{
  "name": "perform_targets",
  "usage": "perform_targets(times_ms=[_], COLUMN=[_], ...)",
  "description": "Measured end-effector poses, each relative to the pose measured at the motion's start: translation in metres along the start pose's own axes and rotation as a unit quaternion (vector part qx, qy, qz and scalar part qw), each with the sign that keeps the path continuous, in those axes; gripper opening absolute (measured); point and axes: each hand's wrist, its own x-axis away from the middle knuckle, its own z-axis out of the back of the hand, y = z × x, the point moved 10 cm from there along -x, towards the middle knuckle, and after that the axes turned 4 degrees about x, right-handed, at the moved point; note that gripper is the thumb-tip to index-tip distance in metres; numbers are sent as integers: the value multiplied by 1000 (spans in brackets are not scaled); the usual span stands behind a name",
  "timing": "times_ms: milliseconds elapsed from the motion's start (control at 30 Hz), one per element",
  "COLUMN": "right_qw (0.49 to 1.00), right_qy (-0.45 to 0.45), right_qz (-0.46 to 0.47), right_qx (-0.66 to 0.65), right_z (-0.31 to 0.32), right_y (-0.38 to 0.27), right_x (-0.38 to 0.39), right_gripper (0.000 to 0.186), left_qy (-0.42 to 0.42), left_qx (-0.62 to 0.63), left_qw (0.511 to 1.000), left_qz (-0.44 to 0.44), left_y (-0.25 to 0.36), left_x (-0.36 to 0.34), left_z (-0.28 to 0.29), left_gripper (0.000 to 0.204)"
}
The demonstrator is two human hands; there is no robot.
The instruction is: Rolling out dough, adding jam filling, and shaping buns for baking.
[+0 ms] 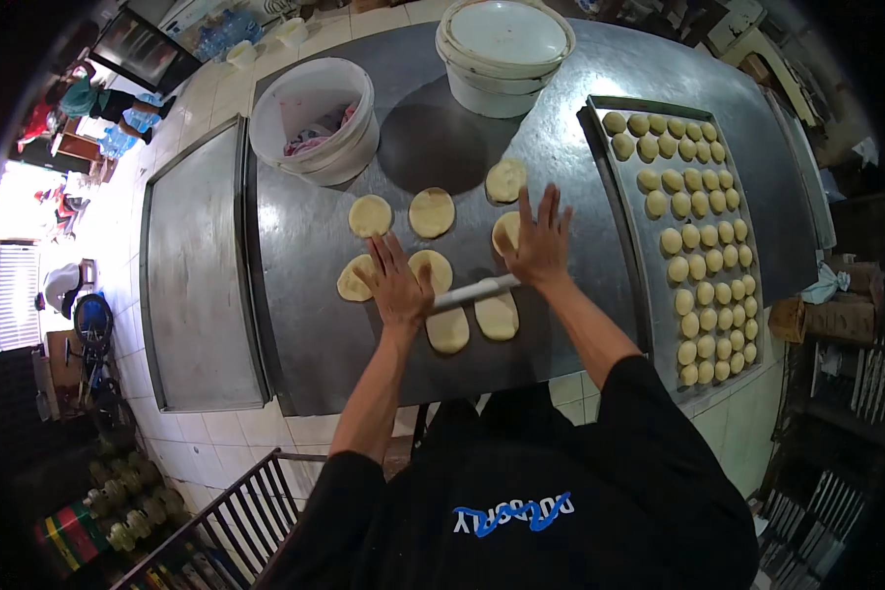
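A pale rolling pin (468, 293) lies slightly slanted across the metal table. My left hand (399, 291) rests flat over its left end, fingers stretched forward, beside a flattened dough round (354, 279). Over the pin's right end my right hand (541, 248) is also flat, fingers spread, partly covering another dough disc (506, 232). Just below the pin are two elongated dough pieces, one left (448, 332) and one right (499, 317). Farther up sit more dough discs, among them one at the left (370, 215), one in the middle (432, 212) and one at the right (505, 181).
On the right, a tray (671, 285) holds rows of small dough balls. An empty metal tray (197, 265) lies left. A white bucket with cloth inside (315, 147) and a lidded bucket (501, 93) stand at the back of the metal table (315, 369). A railing (236, 531) is lower left.
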Motion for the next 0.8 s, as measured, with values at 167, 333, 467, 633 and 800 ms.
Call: perform_targets(times_ms=[167, 333, 467, 633, 800], right_qw=[992, 976, 969, 974, 954], right_qy=[-10, -110, -180, -179, -145], right_qz=[117, 117, 121, -11, -135], right_qx=[-48, -144, -118, -140, -227], right_z=[-9, 41, 27, 37, -12], right_y=[-22, -28, -33, -12, -37], right_x=[42, 203, 212, 121, 98], right_gripper=[76, 61, 30, 14, 33], left_qy=[-7, -90, -293, 57, -16], left_qx=[-1, 125, 235, 358, 178], left_qw=[1000, 987, 926, 914, 960], left_qz=[-6, -42, 18, 184, 214], left_y=[-10, 28, -21, -40, -1], left_x=[51, 209, 234, 151, 104], left_z=[-6, 25, 11, 60, 13], left_gripper=[70, 56, 41, 41, 57])
